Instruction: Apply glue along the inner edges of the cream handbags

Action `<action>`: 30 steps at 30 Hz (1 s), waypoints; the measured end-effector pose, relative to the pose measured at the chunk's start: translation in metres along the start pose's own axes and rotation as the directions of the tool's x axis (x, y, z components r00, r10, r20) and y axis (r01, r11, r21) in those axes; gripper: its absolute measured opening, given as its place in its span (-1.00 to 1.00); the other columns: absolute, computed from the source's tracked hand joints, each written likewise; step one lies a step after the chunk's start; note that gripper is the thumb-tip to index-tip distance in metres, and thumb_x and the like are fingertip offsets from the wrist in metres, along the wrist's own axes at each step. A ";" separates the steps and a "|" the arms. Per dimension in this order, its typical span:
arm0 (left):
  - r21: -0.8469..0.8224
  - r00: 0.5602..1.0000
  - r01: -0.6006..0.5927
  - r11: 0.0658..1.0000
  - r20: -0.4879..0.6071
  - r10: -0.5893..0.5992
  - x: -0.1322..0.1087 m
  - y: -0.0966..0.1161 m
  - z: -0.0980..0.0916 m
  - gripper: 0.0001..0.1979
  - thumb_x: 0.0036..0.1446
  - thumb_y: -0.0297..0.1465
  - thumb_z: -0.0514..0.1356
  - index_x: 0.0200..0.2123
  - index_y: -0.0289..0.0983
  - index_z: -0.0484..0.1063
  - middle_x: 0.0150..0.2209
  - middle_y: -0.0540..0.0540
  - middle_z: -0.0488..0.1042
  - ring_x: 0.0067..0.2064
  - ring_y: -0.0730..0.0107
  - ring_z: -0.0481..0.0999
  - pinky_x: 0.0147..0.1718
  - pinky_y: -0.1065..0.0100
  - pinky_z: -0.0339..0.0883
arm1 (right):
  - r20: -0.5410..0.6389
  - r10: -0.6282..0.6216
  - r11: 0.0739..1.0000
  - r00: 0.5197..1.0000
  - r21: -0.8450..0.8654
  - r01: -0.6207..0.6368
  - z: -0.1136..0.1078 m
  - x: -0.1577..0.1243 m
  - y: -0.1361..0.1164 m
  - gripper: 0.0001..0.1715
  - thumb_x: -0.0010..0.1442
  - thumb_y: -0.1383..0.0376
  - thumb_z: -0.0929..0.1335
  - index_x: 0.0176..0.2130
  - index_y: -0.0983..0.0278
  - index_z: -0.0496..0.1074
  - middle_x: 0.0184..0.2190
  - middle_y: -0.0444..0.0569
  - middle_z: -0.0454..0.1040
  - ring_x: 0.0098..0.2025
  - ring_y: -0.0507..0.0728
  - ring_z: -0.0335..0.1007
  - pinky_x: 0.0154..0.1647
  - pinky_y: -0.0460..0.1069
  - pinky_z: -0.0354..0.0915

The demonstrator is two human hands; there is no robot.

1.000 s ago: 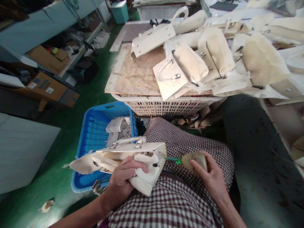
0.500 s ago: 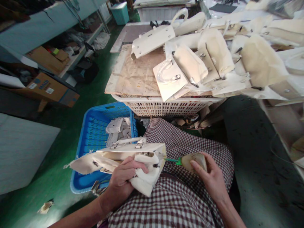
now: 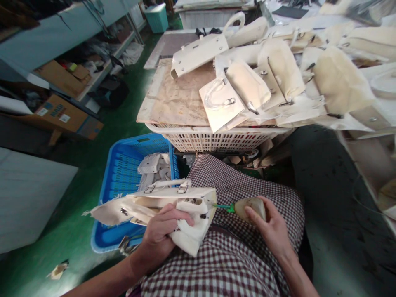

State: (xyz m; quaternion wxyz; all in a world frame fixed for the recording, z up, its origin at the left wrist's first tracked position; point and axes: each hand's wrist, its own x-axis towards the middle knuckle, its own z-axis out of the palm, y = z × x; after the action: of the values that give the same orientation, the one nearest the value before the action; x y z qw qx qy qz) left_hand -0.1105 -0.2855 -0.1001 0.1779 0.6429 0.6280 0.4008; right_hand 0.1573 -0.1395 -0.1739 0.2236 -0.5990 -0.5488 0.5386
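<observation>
My left hand [image 3: 162, 229] is closed on a cream handbag [image 3: 173, 192] that lies on its side across my lap, fingers pressing its folded white lining. The bag has a handle with metal buckles, and loose frayed fabric trails off to the left. In my right hand [image 3: 272, 222] is a squeeze bottle [image 3: 251, 207], murky beige, with a green cap and a thin green nozzle pointing left. The nozzle's tip reaches the bag's right end, at the edge by the lining. Whether the tip touches the bag, I cannot tell.
A blue crate [image 3: 119, 165] with white pieces stands beside my left knee. Ahead, a board [image 3: 176, 99] rests on a white basket [image 3: 216, 138]. Several cream bags [image 3: 247, 84] are piled there and to the right. A cardboard box [image 3: 66, 117] sits under the left shelf.
My right hand has moved slightly left with the squeeze bottle, bringing the nozzle closer to the bag's end. My left hand and the bag have stayed almost still.
</observation>
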 end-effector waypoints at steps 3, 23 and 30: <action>0.004 1.000 0.015 1.000 -0.005 -0.015 0.002 0.000 -0.001 -0.70 0.19 -0.64 0.21 -0.56 -0.26 0.37 -0.33 -0.01 0.66 -0.35 0.43 0.55 -0.27 0.34 0.38 | -0.011 -0.057 0.998 0.998 0.012 0.057 0.004 0.000 0.009 -0.31 -0.03 -0.06 0.53 -0.02 0.24 0.43 -0.11 0.06 0.53 -0.08 0.32 0.46 -0.01 0.18 0.36; 0.050 0.995 0.092 0.995 -0.052 -0.089 0.049 -0.043 0.000 -0.88 0.24 -0.48 0.23 -0.25 -0.23 0.59 -0.04 -0.16 0.53 0.01 0.22 0.51 0.03 0.18 0.46 | -0.054 0.110 0.752 0.993 0.658 -0.047 0.000 -0.011 -0.005 -0.55 0.25 -0.10 0.32 -0.18 0.22 0.43 -0.31 -0.02 0.46 -0.53 0.04 0.19 -0.63 -0.06 0.14; 0.176 0.988 0.111 0.978 -0.123 -0.090 0.053 -0.045 0.001 -0.86 0.20 -0.50 0.18 -0.27 -0.24 0.55 -0.06 -0.19 0.46 0.02 0.16 0.49 0.06 0.12 0.47 | -0.009 0.089 0.690 0.996 0.721 -0.056 -0.001 -0.010 0.009 -0.61 0.11 -0.02 0.48 -0.26 0.24 0.55 -0.31 0.01 0.51 -0.47 0.11 0.30 -0.64 -0.04 0.21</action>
State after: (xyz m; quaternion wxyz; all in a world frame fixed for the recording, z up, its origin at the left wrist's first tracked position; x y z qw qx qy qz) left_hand -0.1458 -0.2279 -0.1179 0.1022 0.5999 0.7031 0.3680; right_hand 0.1640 -0.1511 -0.1769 0.4305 -0.4961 -0.2651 0.7058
